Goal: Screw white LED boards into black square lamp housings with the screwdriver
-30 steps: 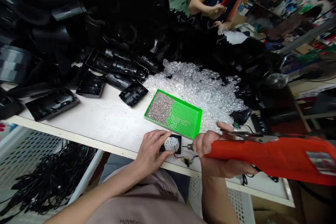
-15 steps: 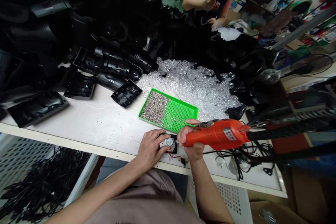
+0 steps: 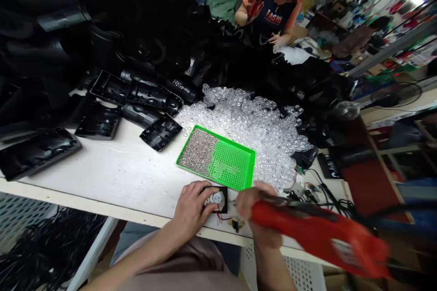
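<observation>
While the left hand [image 3: 194,207] pins one little motor [image 3: 216,198], fingers half-curled, the right hand [image 3: 254,211] is fisted round one orange soldering gun [image 3: 307,227] beside it

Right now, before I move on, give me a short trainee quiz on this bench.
1. True or false: the left hand rests on the black square plate that carries the silver motor.
2. Which hand grips the orange-red tool?
3. The small metal pieces in the green perforated tray lie: A) across the whole tray; B) at its left end; C) at its right end.

Key: 1 true; 2 the right hand; 3 B.
</observation>
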Motion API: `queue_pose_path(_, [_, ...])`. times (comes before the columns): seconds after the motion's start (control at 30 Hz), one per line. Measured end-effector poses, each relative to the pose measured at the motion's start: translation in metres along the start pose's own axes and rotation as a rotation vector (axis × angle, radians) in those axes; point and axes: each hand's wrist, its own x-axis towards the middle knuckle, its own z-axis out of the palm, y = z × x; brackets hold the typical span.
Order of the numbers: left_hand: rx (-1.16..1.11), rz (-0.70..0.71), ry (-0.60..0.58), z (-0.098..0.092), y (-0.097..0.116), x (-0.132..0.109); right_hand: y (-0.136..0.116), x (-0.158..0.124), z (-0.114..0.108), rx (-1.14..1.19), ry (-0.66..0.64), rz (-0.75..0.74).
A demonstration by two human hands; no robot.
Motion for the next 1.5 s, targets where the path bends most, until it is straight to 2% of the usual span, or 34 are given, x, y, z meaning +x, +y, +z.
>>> queue_pose_path(0.1, [0.003,-0.013,0.011,0.001,-0.002,0.001,-0.002,0.028,-0.016,0.110,0.126,-0.187])
queue_pose_path(0.27, [0.019,0.002,0.029,0.001,-0.002,0.002,0.032,0.063,-0.039,0.085,0.155,-0.147])
queue_pose_path(0.4, [0.030,0.028,0.053,-0.001,-0.001,0.004,0.049,0.063,-0.042,0.070,0.143,-0.107])
queue_pose_path(0.73, [0.039,0.061,0.068,-0.001,0.000,0.005,0.061,0.064,-0.045,0.020,0.076,-0.072])
queue_pose_path(0.83, [0.035,0.047,0.058,0.000,-0.001,0.003,0.043,0.066,-0.041,-0.001,0.127,-0.106])
queue_pose_path(0.93, [0.029,0.030,0.027,0.001,-0.002,0.002,0.009,0.059,-0.028,0.075,0.194,-0.164])
queue_pose_path(1.03, [0.027,0.007,-0.010,0.001,-0.003,0.001,-0.015,0.038,-0.008,0.205,0.143,-0.120])
queue_pose_path(1.1, [0.027,0.003,-0.021,0.002,-0.003,0.001,-0.016,0.021,0.006,0.234,0.136,-0.071])
queue_pose_path(1.23, [0.029,0.002,-0.020,0.002,-0.002,0.001,0.000,0.001,0.023,0.217,0.134,-0.039])
queue_pose_path(1.5, [0.010,-0.002,-0.011,0.002,-0.001,0.001,0.013,-0.001,0.025,0.147,0.112,-0.007])
